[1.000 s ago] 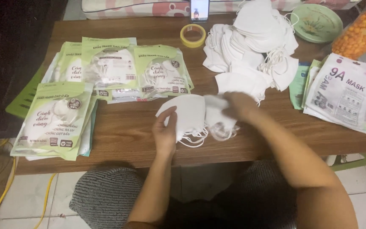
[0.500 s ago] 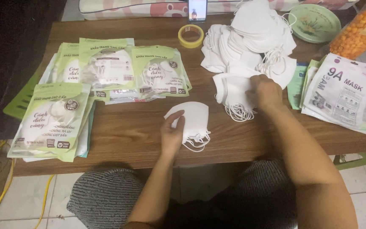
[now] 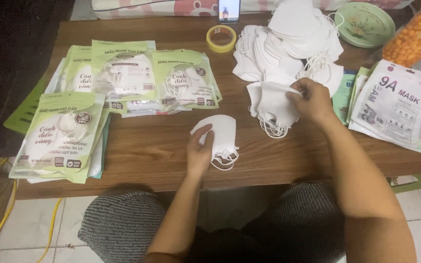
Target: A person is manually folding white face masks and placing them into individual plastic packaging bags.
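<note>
My left hand [image 3: 199, 154] rests on a small stack of folded white face masks [image 3: 221, 135] lying on the brown wooden table [image 3: 157, 151], fingers gripping its left edge. My right hand [image 3: 312, 100] pinches the top of another white mask [image 3: 272, 103] at the near edge of a big loose heap of white masks [image 3: 288, 44]. Ear loops hang from both the stack and the pinched mask.
Green mask packets [image 3: 69, 134] lie in piles at the left, with more packets [image 3: 183, 80] behind them. White mask packets [image 3: 398, 107] sit at the right. A yellow tape roll [image 3: 221, 38], a phone [image 3: 229, 10], a green plate [image 3: 365, 24] and an orange bag [image 3: 412, 36] line the far edge.
My right hand has gone from the near stack to the heap at the right and taken hold of a mask there. My left hand stays on the near stack.
</note>
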